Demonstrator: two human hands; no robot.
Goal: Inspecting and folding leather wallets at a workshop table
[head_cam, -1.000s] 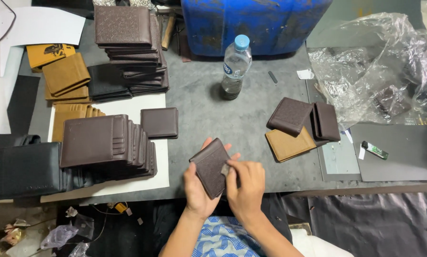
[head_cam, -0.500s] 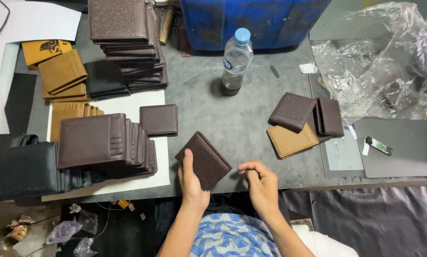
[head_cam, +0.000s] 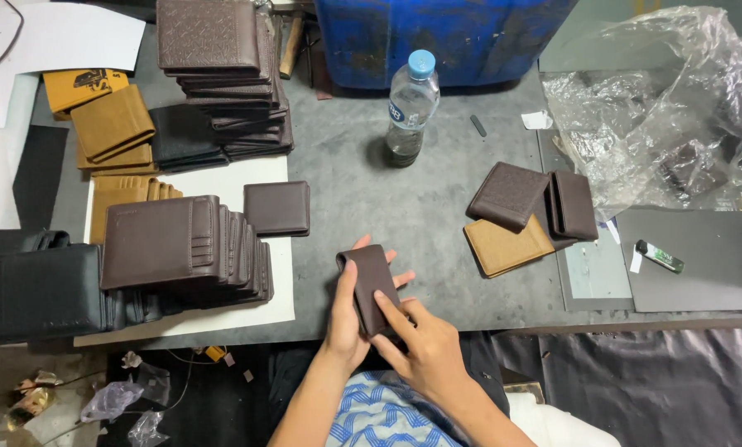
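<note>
- Since half a second ago, right hand [head_cam: 425, 352] rejoins left hand [head_cam: 350, 310], both gripping brown wallet [head_cam: 371, 285], at six o'clock
- Judged inspection step; next calls for setting it among stacked wallets [head_cam: 180, 248] at nine o'clock

We hold a wallet [head_cam: 371, 285] between both hands at the table's [head_cam: 371, 199] near edge; wallet stacks [head_cam: 184, 248] left, water bottle [head_cam: 410, 108] behind, three wallets [head_cam: 524, 211] right

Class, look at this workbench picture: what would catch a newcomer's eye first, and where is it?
The dark brown wallet held in both hands, left hand and right hand, at the table's near edge. Next, the tall stack of brown wallets at the far left, and the clear water bottle standing in the middle.
</note>
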